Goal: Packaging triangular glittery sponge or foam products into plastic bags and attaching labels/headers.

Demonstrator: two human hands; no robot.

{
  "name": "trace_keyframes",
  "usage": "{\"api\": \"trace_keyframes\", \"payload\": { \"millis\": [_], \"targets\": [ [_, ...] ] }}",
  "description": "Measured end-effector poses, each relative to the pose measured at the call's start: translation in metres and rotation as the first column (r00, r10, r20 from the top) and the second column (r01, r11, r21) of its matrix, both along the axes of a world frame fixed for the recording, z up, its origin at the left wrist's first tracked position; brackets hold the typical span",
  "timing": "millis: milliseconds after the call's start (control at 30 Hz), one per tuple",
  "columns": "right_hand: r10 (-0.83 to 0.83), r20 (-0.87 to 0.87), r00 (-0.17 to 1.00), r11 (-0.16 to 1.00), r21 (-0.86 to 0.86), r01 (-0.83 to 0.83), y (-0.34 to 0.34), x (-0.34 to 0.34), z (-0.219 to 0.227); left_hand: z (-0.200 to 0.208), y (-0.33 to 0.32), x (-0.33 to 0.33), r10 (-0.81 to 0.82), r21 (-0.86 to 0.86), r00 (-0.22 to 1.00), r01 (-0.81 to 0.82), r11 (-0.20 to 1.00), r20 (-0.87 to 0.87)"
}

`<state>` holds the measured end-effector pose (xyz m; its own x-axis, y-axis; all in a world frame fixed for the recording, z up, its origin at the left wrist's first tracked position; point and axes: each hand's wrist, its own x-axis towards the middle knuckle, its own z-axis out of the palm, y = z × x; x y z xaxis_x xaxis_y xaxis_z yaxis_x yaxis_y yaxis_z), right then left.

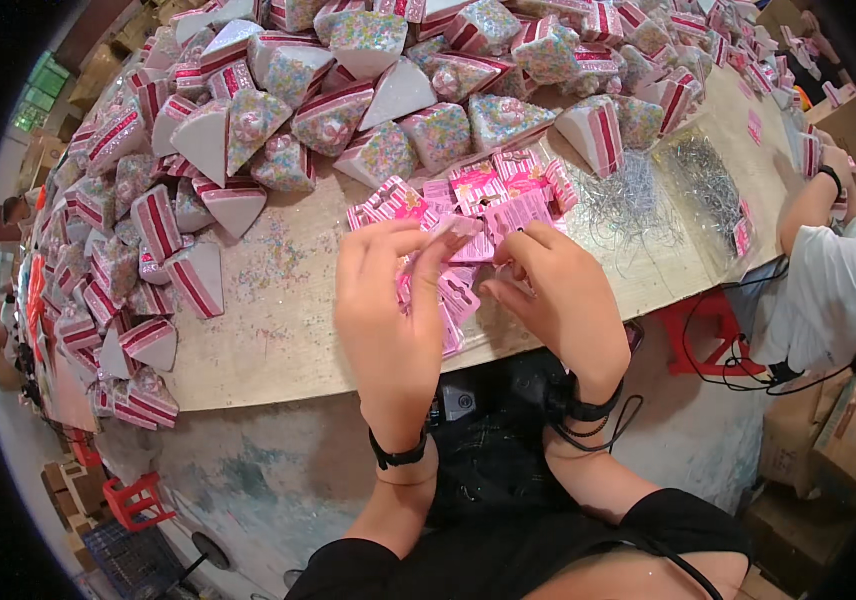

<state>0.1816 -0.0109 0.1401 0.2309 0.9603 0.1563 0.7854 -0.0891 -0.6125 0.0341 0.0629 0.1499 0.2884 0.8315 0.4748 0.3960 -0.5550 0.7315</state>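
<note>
My left hand (pixel 388 305) is closed, with a small pink card tag (pixel 460 230) pinched between thumb and fingers. Close to it, my right hand (pixel 563 300) has its fingertips drawn together; whatever they hold, if anything, is too small to make out. Both hands are over a loose pile of pink printed tags (pixel 513 212) on the pale wooden table (pixel 268 345). Just right of the pile lies a tangle of thin silvery strings (pixel 628 205). Beyond the tags rises a big heap of sprinkle-covered cake-slice ornaments (pixel 368 45) with pink and white layered sides.
A clear plastic bag of silvery strings (pixel 703 185) lies at the table's right. Loose sprinkles (pixel 273 255) dot the tabletop. Another person's arm (pixel 810 205) reaches in at the right. Red stools (pixel 703 335) and cardboard boxes (pixel 853 425) stand on the floor, with black cables nearby.
</note>
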Motion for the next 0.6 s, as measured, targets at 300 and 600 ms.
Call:
{"api": "trace_keyframes", "payload": {
  "millis": [300,600],
  "targets": [
    [-0.048,0.057,0.997,0.967,0.251,0.032,0.021,0.001,-0.020,0.003,-0.006,0.007,0.094,-0.096,0.986,-0.082,0.992,0.138],
    [-0.008,0.034,0.999,0.962,0.272,-0.002,0.018,0.004,-0.019,-0.001,-0.006,0.009,0.101,-0.183,0.978,-0.067,0.981,0.181]
  ]
}}
